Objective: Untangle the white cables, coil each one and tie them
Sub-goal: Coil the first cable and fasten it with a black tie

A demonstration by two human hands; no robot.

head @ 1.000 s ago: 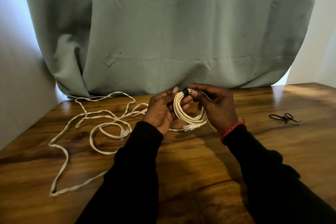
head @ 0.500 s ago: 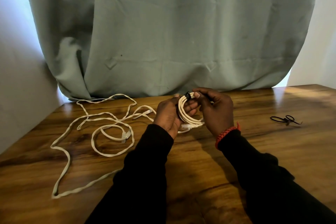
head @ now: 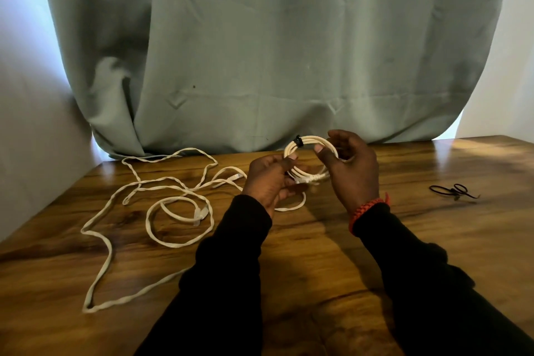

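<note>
A white coil (head: 310,159) is held above the desk (head: 332,254) near its far edge, gripped on its left side by the left hand (head: 270,180) and on its right by the right hand (head: 351,166); a black tie (head: 298,142) is wrapped round its top. The ring is stood nearly upright. A loose cable (head: 150,211) is sprawled toward the left edge. Spare ties (head: 453,192) are left near the right edge, with bare wood between
</note>
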